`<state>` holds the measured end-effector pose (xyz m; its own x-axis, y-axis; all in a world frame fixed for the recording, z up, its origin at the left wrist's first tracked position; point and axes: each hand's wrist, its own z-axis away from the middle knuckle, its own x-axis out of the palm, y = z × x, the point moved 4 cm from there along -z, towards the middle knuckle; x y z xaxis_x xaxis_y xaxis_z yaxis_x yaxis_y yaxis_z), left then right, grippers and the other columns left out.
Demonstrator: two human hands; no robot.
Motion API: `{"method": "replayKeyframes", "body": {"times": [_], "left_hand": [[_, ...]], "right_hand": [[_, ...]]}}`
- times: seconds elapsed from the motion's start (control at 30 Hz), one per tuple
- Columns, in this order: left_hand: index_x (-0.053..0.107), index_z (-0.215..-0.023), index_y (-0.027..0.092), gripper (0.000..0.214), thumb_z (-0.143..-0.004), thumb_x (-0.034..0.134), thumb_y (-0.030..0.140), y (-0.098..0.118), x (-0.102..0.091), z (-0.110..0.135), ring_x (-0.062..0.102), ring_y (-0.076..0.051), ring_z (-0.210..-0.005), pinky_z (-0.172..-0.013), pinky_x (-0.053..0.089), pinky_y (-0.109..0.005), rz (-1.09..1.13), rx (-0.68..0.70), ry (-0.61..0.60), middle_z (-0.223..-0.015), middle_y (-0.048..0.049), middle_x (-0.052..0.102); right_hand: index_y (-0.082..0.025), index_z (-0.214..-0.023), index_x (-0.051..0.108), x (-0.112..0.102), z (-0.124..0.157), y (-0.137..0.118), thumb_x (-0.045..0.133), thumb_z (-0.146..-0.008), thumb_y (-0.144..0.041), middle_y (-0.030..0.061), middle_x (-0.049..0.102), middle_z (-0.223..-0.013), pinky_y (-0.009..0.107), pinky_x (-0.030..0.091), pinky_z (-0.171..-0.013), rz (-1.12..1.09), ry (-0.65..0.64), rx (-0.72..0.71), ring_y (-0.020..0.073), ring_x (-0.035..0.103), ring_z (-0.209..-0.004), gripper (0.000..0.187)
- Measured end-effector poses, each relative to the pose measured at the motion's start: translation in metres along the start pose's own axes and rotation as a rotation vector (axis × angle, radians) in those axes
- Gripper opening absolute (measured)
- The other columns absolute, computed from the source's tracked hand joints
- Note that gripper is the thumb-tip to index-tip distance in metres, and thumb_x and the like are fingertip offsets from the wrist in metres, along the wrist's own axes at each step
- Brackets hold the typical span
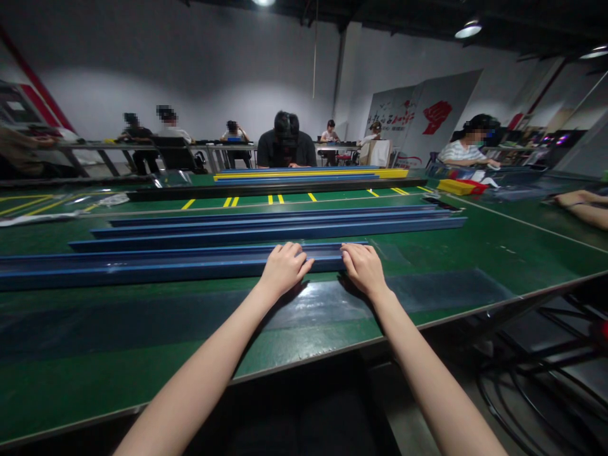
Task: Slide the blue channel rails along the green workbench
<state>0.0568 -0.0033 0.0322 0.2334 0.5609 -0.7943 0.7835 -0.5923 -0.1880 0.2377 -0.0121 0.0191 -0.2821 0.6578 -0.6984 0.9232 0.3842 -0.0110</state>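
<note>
A long blue channel strip lies across the green table in front of me and runs out of view on the left. My left hand is closed on it, with the fingers over the far wall and the thumb along the near side. Close to the strip's right end, my right hand grips it too, its fingers curled over the edge. A clear plastic sheet lies flat on the table between the channel strip and me.
Several more blue strips lie just beyond. Farther back are a black strip and a yellow strip. A yellow tray stands at right. A person sits opposite; another person's arm rests at the right.
</note>
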Motion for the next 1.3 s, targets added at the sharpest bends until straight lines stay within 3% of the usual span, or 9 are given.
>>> {"method": "replayKeyframes", "body": {"times": [0.17, 0.3, 0.5, 0.63, 0.73, 1.03, 1.17, 1.3], "left_hand": [[0.063, -0.068, 0.015, 0.034, -0.088, 0.04, 0.03, -0.01, -0.004, 0.001, 0.054, -0.021, -0.076, -0.061, 0.034, -0.031, -0.125, -0.198, 0.041, -0.074, -0.0074, 0.063], [0.062, -0.069, 0.015, 0.033, -0.088, 0.04, 0.031, -0.011, -0.005, 0.003, 0.054, -0.021, -0.074, -0.061, 0.033, -0.032, -0.152, -0.235, 0.056, -0.072, -0.0083, 0.062], [0.061, -0.086, 0.016, 0.026, -0.088, 0.04, 0.031, 0.001, 0.0, 0.002, 0.054, -0.02, -0.087, -0.072, 0.037, -0.031, -0.03, -0.042, -0.011, -0.093, -0.0074, 0.062], [0.057, -0.104, 0.018, 0.028, -0.088, 0.04, 0.033, 0.01, 0.004, 0.003, 0.052, -0.021, -0.095, -0.078, 0.037, -0.032, 0.017, 0.099, -0.041, -0.105, -0.0078, 0.059], [0.055, -0.109, 0.018, 0.03, -0.088, 0.04, 0.033, 0.012, 0.006, 0.004, 0.051, -0.021, -0.098, -0.079, 0.037, -0.032, 0.033, 0.14, -0.047, -0.109, -0.008, 0.058], [0.06, -0.08, 0.016, 0.031, -0.089, 0.038, 0.036, 0.002, 0.0, -0.001, 0.053, -0.02, -0.084, -0.07, 0.036, -0.031, -0.056, 0.006, -0.022, -0.088, -0.0073, 0.062], [0.06, -0.075, 0.015, 0.035, -0.09, 0.037, 0.038, -0.002, -0.003, -0.001, 0.053, -0.021, -0.08, -0.065, 0.034, -0.032, -0.108, -0.093, -0.024, -0.08, -0.0081, 0.061], [0.06, -0.076, 0.015, 0.034, -0.09, 0.036, 0.037, -0.002, -0.003, 0.0, 0.053, -0.021, -0.08, -0.065, 0.034, -0.032, -0.102, -0.112, -0.023, -0.081, -0.0091, 0.061]], "right_hand": [[-0.017, -0.067, 0.058, -0.006, 0.001, 0.008, 0.033, -0.088, -0.024, 0.0052, 0.066, -0.069, 0.028, 0.031, -0.071, 0.198, 0.084, 0.161, 0.0145, 0.056, -0.069, 0.033], [-0.018, -0.057, 0.053, -0.007, 0.002, 0.011, 0.036, -0.086, -0.024, 0.0041, 0.06, -0.057, 0.028, 0.029, -0.065, 0.292, 0.121, 0.196, 0.0133, 0.051, -0.057, 0.035], [-0.018, -0.058, 0.055, -0.007, 0.002, 0.003, 0.037, -0.086, -0.023, 0.0039, 0.062, -0.06, 0.028, 0.032, -0.068, 0.192, 0.108, 0.074, 0.0138, 0.054, -0.061, 0.034], [-0.017, -0.07, 0.061, -0.005, 0.001, -0.004, 0.036, -0.088, -0.022, 0.0052, 0.067, -0.073, 0.027, 0.036, -0.074, 0.006, 0.06, -0.077, 0.0146, 0.058, -0.072, 0.031], [-0.016, -0.076, 0.062, -0.005, 0.0, -0.005, 0.036, -0.088, -0.022, 0.0054, 0.068, -0.078, 0.027, 0.037, -0.076, -0.05, 0.069, -0.099, 0.0149, 0.059, -0.077, 0.029], [-0.017, -0.067, 0.06, -0.009, 0.0, 0.001, 0.037, -0.087, -0.022, 0.0046, 0.066, -0.071, 0.028, 0.033, -0.07, 0.124, 0.11, 0.039, 0.0141, 0.056, -0.07, 0.031], [-0.017, -0.056, 0.055, -0.01, 0.002, 0.009, 0.038, -0.085, -0.023, 0.0046, 0.061, -0.058, 0.029, 0.03, -0.064, 0.27, 0.162, 0.172, 0.0137, 0.052, -0.059, 0.035], [-0.018, -0.053, 0.054, -0.009, 0.003, 0.01, 0.037, -0.085, -0.025, 0.0042, 0.059, -0.054, 0.028, 0.029, -0.062, 0.288, 0.15, 0.194, 0.0134, 0.048, -0.054, 0.037]]}}
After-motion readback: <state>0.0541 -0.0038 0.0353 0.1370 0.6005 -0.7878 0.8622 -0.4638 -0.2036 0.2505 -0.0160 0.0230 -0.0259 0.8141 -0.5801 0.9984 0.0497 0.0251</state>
